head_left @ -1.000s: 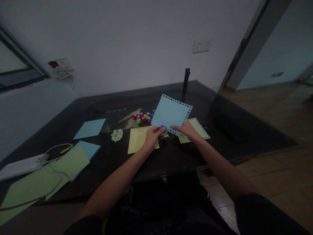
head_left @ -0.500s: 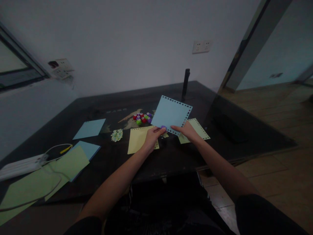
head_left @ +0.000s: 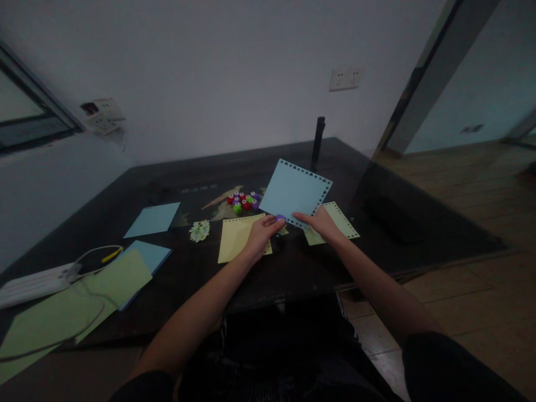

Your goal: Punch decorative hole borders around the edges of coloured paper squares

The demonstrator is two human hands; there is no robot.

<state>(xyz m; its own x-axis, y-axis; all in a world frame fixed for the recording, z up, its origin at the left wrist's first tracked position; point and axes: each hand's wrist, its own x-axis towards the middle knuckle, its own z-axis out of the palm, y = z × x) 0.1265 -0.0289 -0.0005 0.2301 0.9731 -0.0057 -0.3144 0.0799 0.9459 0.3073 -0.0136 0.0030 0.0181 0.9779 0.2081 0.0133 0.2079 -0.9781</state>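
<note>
A light blue paper sheet (head_left: 295, 192) with a punched border is held tilted above the middle of a dark table (head_left: 176, 268). Its lower edge is pinched by the right hand (head_left: 321, 223), while a small purple punch (head_left: 280, 218) is gripped on the same edge by the left hand (head_left: 260, 234). At 9 o'clock of the sheet a cluster of coloured punches (head_left: 243, 201) is seen; yellow sheets (head_left: 238, 237) lie beneath the hands.
</note>
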